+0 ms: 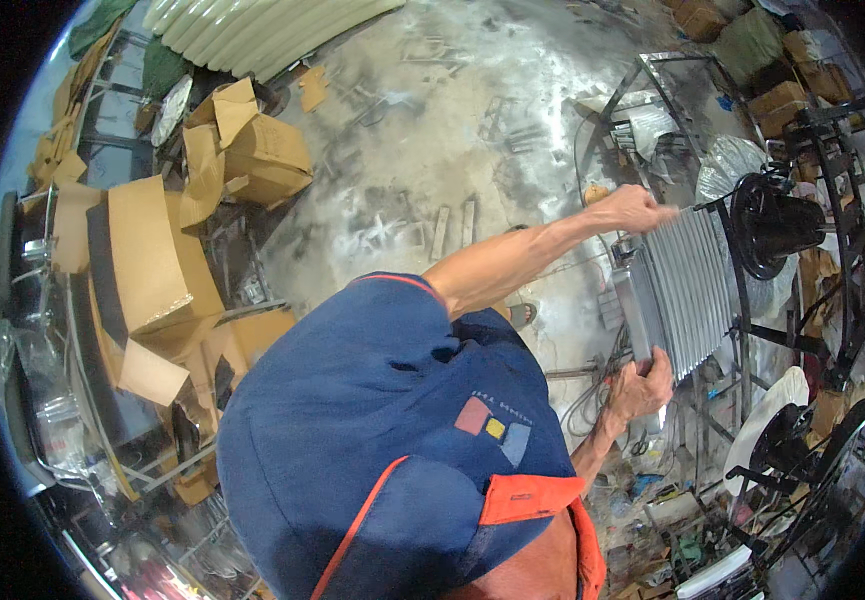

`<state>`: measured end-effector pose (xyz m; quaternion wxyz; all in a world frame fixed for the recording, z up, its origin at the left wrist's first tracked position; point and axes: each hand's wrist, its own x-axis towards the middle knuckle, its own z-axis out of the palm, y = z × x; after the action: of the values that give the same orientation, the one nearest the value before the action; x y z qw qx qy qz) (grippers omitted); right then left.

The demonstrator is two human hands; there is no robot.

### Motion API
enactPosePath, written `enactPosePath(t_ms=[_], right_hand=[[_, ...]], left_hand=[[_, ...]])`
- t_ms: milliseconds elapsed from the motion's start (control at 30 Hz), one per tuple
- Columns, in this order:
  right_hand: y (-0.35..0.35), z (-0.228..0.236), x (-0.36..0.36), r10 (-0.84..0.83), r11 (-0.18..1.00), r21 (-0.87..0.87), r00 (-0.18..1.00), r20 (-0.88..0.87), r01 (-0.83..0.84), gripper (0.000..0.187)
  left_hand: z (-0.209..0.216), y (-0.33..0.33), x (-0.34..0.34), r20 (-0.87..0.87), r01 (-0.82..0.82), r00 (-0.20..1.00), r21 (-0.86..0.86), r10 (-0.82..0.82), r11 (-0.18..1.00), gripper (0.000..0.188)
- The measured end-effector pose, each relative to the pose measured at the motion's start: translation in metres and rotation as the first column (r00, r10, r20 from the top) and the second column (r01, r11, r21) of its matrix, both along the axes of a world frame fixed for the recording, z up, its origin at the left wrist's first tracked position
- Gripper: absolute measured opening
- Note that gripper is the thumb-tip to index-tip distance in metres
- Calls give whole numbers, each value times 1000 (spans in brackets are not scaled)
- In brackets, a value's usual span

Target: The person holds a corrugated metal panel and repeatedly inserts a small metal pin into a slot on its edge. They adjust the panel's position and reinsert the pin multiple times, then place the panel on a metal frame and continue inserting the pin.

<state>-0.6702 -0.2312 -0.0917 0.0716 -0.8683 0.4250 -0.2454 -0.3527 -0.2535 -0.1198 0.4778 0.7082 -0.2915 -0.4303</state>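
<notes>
My left hand (637,210) is curled closed above the upper end of a row of long silver-grey metal strips (694,285). Its fingertips are smeared, and whatever they may pinch is too small to make out. Along the near side of the row runs a flat grey metal bar (639,310). Closed at the bar's lower end is my right hand (640,388), thumb uppermost, gripping it. The strips lie side by side, close together, beside a dark metal frame.
To the right stand a black round fitting (774,226) and dark racks. A metal-tube frame (667,85) rises at the far right. Opened cardboard boxes (262,155) crowd a shelf at the left. Pale ribbed panels (252,30) lie at the far left, beyond the stained floor (432,130).
</notes>
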Motion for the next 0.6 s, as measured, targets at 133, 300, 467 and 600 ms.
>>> enactPosePath(t_ms=[133,300,467,600], right_hand=[[0,-1,-1,50,999,-14,999,19,-50,40],[1,4,2,42,999,-12,999,-6,-42,40],[-1,6,4,1,1000,1,1000,-1,-1,40],[1,14,8,19,1000,17,1000,12,-19,41]], left_hand=[[-23,48,-9,-246,-72,969,-130,38,989,30],[-60,100,-6,-151,11,988,-111,-28,994,43],[-82,118,0,267,198,935,151,-233,968,28],[-135,69,8,509,197,803,266,-311,944,20]])
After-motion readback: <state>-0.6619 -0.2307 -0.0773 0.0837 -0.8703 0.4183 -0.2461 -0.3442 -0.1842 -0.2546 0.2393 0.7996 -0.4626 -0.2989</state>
